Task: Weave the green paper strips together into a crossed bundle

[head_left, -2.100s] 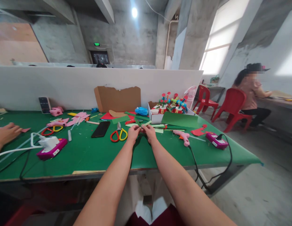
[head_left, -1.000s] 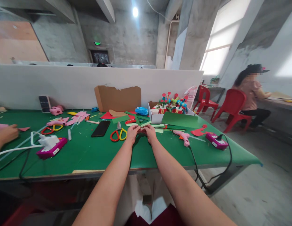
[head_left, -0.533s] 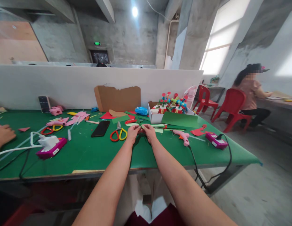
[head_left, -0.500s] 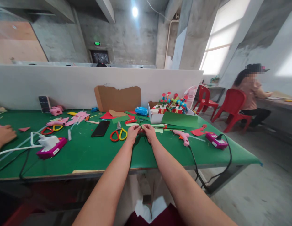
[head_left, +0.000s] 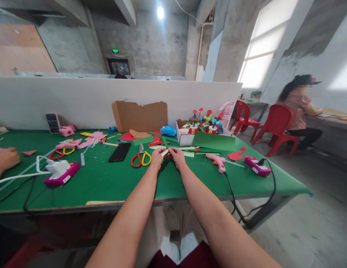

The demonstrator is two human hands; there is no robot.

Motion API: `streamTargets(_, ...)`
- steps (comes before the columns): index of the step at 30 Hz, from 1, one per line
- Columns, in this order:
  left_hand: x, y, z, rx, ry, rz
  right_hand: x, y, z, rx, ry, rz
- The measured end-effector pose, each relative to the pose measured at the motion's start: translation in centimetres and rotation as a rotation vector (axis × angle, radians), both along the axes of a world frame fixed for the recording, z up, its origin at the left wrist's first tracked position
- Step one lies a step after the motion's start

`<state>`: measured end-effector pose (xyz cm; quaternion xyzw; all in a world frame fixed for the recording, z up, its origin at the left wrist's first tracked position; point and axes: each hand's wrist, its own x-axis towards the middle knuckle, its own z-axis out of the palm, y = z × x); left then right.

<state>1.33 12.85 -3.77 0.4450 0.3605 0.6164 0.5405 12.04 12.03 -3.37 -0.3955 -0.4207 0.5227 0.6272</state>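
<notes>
Over the green table my left hand (head_left: 157, 157) and my right hand (head_left: 177, 156) meet, fingers closed in a pinch. Between them are narrow paper strips: a pale green strip (head_left: 164, 152) lies at the left fingertips, and a dark green strip (head_left: 164, 140) sticks up just beyond. The ends inside the fingers are hidden, and how the strips join I cannot tell. Left of my left hand lie scissors (head_left: 141, 157) with one red and one yellow handle. To the right of my right hand rests a pink glue gun (head_left: 217, 162).
A white box (head_left: 185, 139) of colourful spring figures stands behind a green paper sheet (head_left: 214, 142). A black phone (head_left: 119, 152) and purple power strips (head_left: 257, 166) lie on the table (head_left: 106, 188). At the left edge is another person's hand (head_left: 7, 159); someone sits far right.
The paper between my fingers has turned, and a pale green strip now shows where dark green was. Both hands stay in about the same place.
</notes>
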Motion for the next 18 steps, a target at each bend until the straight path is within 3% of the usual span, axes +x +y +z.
streamTargets(10,0.3,-0.6,0.6,-0.027,-0.003,0.037,0.0,0.1,-0.1,0.006,-0.014,-0.066)
streamTargets(18,0.2,-1.3,1.3,0.02,0.143,0.009,0.2,0.6,-0.2,-0.028,0.058,-0.129)
